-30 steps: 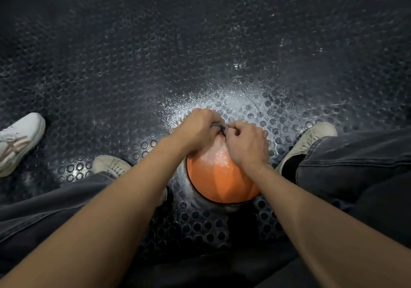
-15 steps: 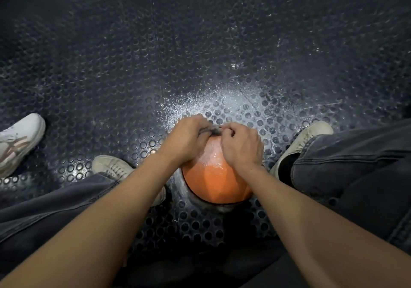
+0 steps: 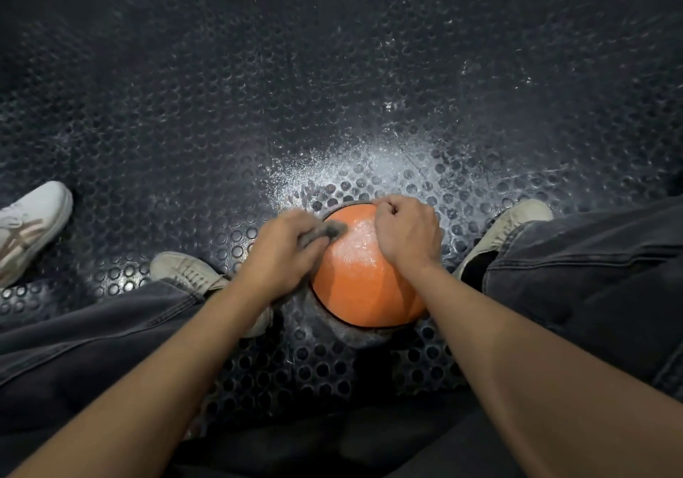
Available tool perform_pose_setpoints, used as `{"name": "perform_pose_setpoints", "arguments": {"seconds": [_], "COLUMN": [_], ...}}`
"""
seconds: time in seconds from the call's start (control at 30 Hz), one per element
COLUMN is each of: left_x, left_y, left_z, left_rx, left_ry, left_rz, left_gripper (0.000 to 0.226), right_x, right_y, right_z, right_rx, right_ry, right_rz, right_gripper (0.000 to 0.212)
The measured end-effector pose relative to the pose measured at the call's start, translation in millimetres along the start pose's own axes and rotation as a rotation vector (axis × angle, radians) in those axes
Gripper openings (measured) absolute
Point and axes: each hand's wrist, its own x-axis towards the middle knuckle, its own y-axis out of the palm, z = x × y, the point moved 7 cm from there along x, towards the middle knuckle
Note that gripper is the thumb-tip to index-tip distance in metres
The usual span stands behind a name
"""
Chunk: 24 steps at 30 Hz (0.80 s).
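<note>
Rubbing probably goes best in short, even strokes with light pressure: the left hand (image 3: pixel 284 252) pinches a grey pad (image 3: pixel 332 230) on the orange dome (image 3: pixel 362 285), which sits on the studded floor (image 3: pixel 332 89) between the person's shoes (image 3: pixel 184 274), while the right hand (image 3: pixel 406 233) clenches its far rim. Pad's too blurred to identify, and the dome's base is hidden

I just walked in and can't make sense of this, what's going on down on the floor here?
A person has an orange ball between their feet on a black studded floor. The left hand grips a small grey cloth against the top of the ball, as if rubbing it. The right hand rests on the ball with fingers curled; whether it holds anything is hidden. White powder dusts the ball's top and the floor beyond it.
</note>
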Motion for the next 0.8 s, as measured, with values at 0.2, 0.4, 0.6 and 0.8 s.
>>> {"name": "perform_pose_setpoints", "arguments": {"seconds": [0.2, 0.4, 0.6, 0.8], "left_x": [41.0, -7.1, 24.7, -27.1], "left_y": [11.1, -3.1, 8.4, 6.5], "left_z": [-20.5, 7.0, -20.2, -22.2], "left_rx": [0.025, -0.096, -0.036, -0.047], "left_ry": [-0.024, -0.009, -0.060, 0.009], "left_rz": [0.014, -0.020, -0.100, -0.185], "left_gripper": [0.014, 0.013, 0.016, 0.014], "right_x": [-7.7, 1.5, -4.1, -1.2], "right_y": [0.6, 2.8, 1.5, -6.4], "right_z": [2.4, -5.0, -2.7, -11.6], "right_rx": [0.034, 0.026, -0.011, 0.016], "right_ry": [-0.035, 0.038, 0.008, 0.109], "right_rz": [-0.025, -0.053, -0.072, -0.102], "right_gripper": [0.027, 0.035, 0.033, 0.031]}}
